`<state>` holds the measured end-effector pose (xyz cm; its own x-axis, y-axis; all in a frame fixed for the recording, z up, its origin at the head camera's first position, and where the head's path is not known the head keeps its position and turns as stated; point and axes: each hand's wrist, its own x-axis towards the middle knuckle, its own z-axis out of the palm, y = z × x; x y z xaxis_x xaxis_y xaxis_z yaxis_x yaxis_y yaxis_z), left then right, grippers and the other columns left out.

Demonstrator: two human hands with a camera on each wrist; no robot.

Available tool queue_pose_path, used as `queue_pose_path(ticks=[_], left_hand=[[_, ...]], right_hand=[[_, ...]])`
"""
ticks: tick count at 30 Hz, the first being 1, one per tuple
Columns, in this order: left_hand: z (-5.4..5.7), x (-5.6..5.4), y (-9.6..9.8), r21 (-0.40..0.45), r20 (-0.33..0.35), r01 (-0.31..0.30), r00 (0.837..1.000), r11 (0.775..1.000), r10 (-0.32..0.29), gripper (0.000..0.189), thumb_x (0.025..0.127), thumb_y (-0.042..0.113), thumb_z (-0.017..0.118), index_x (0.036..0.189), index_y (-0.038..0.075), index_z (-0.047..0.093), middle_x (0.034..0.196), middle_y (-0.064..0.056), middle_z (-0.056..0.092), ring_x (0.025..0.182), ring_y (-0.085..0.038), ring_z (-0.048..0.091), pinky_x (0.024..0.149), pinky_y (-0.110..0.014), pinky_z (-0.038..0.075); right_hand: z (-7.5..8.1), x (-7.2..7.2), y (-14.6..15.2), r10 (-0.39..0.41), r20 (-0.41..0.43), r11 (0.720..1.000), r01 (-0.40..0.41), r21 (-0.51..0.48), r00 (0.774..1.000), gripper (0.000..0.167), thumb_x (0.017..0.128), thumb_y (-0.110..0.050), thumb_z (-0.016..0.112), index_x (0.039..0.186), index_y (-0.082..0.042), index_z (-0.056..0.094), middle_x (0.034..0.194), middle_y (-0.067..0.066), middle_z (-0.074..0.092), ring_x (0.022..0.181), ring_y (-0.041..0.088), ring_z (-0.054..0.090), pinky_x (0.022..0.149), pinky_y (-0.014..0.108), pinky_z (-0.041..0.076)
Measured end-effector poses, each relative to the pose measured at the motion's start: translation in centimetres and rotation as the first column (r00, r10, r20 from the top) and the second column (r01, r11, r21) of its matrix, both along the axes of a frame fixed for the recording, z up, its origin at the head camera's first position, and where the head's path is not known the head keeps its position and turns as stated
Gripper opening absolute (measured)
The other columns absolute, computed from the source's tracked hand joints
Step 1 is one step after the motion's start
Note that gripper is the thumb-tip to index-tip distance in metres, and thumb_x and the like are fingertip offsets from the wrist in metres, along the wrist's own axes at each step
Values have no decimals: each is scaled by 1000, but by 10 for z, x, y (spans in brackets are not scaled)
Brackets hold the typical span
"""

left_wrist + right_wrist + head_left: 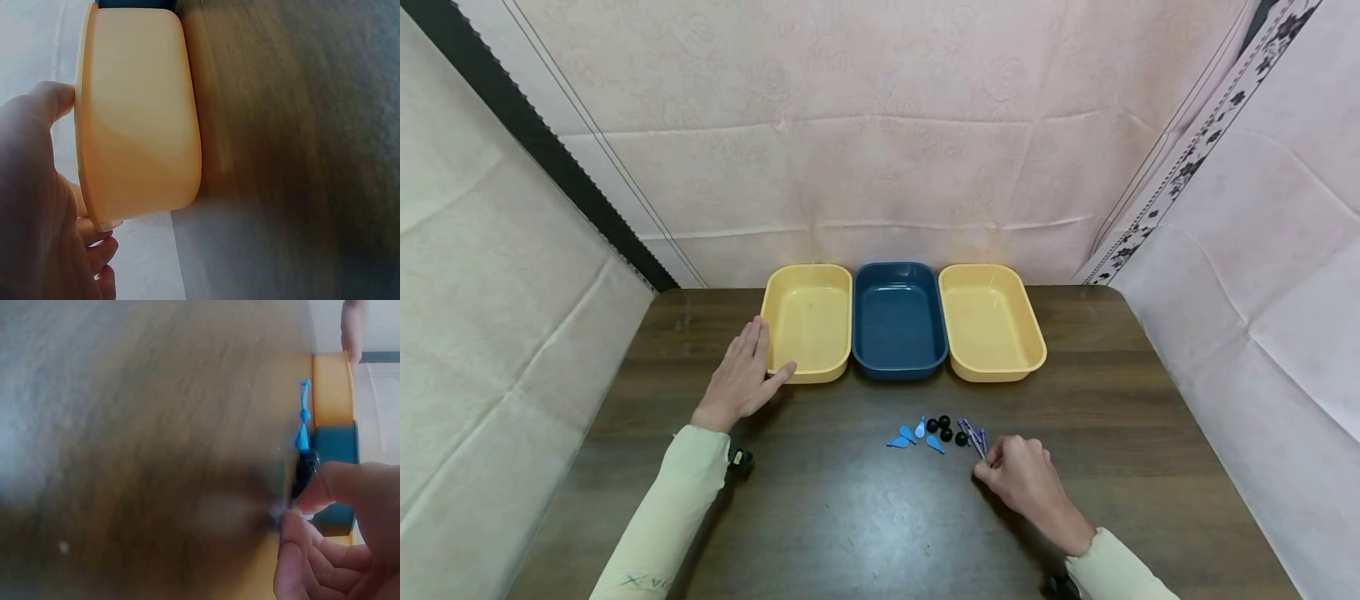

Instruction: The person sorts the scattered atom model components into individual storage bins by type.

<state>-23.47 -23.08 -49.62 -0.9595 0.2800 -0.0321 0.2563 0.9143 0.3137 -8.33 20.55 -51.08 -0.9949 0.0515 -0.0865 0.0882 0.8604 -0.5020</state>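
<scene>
My left hand rests against the near left corner of the left yellow tub, fingers extended along its side and thumb on the front rim. My right hand pinches a slim purple piece between thumb and forefinger, low over the table. More purple pieces lie right by those fingertips. To their left sit several round black pieces, then several blue teardrop-shaped pieces. In the right wrist view, the thumb and fingertips meet and mostly hide the purple piece.
A dark blue tub stands between the left yellow tub and a right yellow tub, all in a row at the back of the brown wooden table. Pale cloth hangs behind and on both sides.
</scene>
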Motion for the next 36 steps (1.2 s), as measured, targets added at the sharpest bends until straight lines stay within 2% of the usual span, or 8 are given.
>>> queue_pose_path(ticks=[9,13,19,22,32,36], left_hand=[[2,1,0,-1,-16,-2,1000,1000,2,104,106,69,38,167,-2,-6,178,-21,-7,166,-42,1,134,-61,9],[3,2,1,-1,-13,-3,1000,1000,3,103,106,68,38,167,-3,-6,178,-22,-8,166,-43,0,133,-61,8],[2,1,0,-6,1,-5,1000,1000,5,104,106,70,35,167,-2,-8,177,-20,-13,166,-42,-3,134,-61,7],[2,1,0,-8,15,-6,1000,1000,6,104,106,71,34,167,-2,-9,177,-18,-15,166,-40,-5,134,-60,6],[1,1,-1,-5,25,-6,1000,1000,6,104,106,71,34,167,-1,-10,177,-17,-17,166,-39,-7,134,-60,7],[0,1,1,7,21,-2,1000,1000,2,104,105,71,34,167,-1,-8,177,-17,-16,166,-38,-6,134,-60,7]], right_hand=[[21,-3,6,109,-115,994,-108,16,987,12,79,-8,78,73,-14,70,65,-5,68,56,3,58,50,20,51],[33,-8,8,177,-190,984,-171,48,966,14,79,-10,79,73,-15,69,63,-9,66,56,0,55,52,18,50],[53,-21,9,275,-275,961,-254,111,921,15,80,-12,82,74,-17,69,65,-9,67,57,-3,56,54,18,51],[64,-29,8,320,-314,947,-294,130,894,14,80,-12,81,74,-17,69,66,-10,66,58,-4,55,55,18,51],[96,-60,-10,463,-463,886,-396,240,756,10,78,-9,77,73,-14,70,67,-7,66,59,-1,56,57,20,53],[109,-75,-22,498,-490,867,-417,272,715,10,79,-8,75,72,-13,70,64,-5,64,57,2,54,53,21,49]])
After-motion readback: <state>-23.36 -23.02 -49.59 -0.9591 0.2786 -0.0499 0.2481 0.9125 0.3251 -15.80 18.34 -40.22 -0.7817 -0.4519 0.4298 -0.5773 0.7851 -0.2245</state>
